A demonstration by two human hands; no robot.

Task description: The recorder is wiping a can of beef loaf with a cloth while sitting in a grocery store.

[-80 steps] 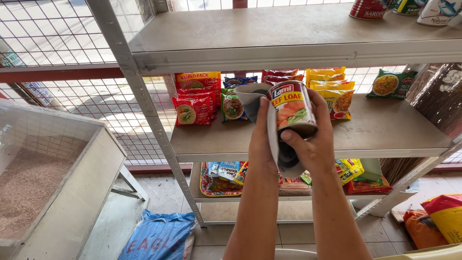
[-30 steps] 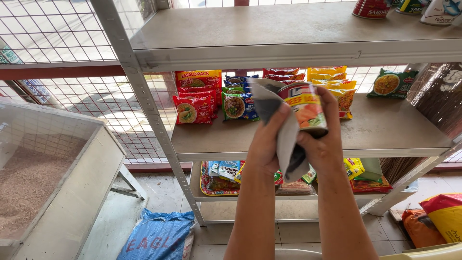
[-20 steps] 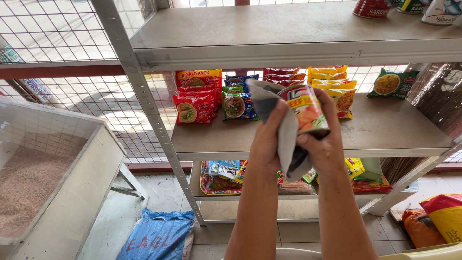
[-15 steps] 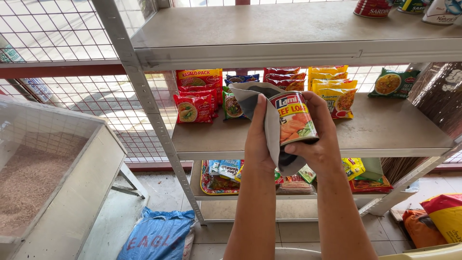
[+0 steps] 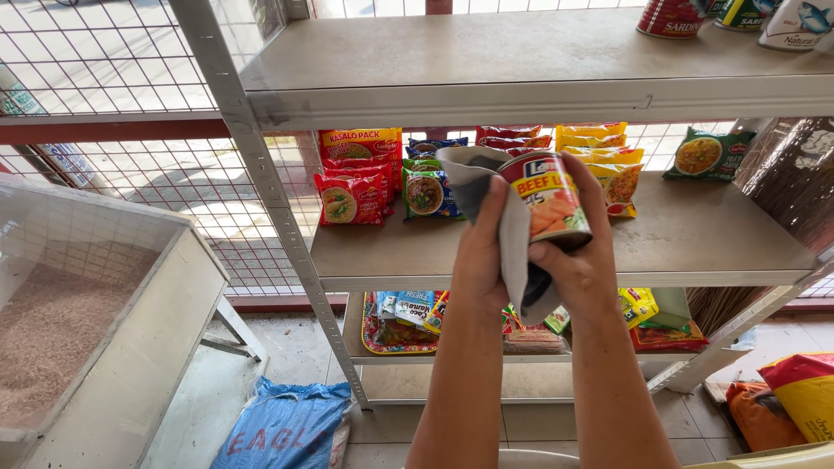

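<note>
Grey cloth [image 5: 512,234] wraps the left side and top of a red-labelled tin can [image 5: 549,201], held up in front of the middle shelf [image 5: 704,239] of a metal rack. Left hand [image 5: 480,260] clenches the cloth against the can, thumb pressed along the fabric. Right hand [image 5: 584,260] grasps the can from the right and below, fingers curled round its side. Can tilts a little to the right; its label faces the camera. A tail of cloth hangs down between the two palms.

Behind the can, far on the middle shelf: red noodle packets [image 5: 352,195] at left, a green-and-blue packet [image 5: 424,191] just beside them, yellow packets [image 5: 608,161] right of the can, a green packet [image 5: 699,156] further right against the mesh.

Top shelf [image 5: 486,52], far right: tins [image 5: 673,17], partly cut off by the frame edge.

Lower shelf: a tray of mixed packets [image 5: 400,317], partly hidden behind the forearms.

Left, near: a clear-sided bin of brownish grain [image 5: 52,330]. On the floor below the rack, a blue sack [image 5: 282,430]. Right floor: orange and yellow bags [image 5: 786,404].
</note>
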